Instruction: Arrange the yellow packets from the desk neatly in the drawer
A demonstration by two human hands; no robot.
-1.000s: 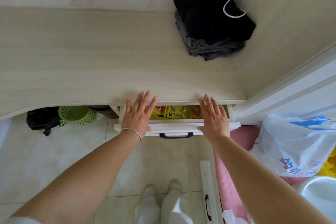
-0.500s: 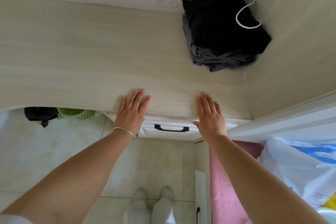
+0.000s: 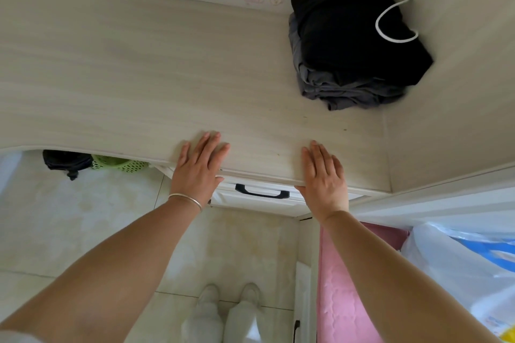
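The white drawer with a black handle sits pushed in under the pale wooden desk. No yellow packets show; the drawer's inside is hidden. My left hand, with a silver bangle at the wrist, lies flat with fingers spread over the desk's front edge, left of the handle. My right hand lies flat the same way, right of the handle. Neither hand holds anything.
A folded black and grey pile of clothes with a white cable sits in the desk's back right corner. Under the desk stand a green basket and a black bag. A white plastic bag and pink surface lie at right.
One second ago the drawer stood partly open with yellow packets visible inside. It has since slid shut, and both hands have moved up onto the desk's front edge.
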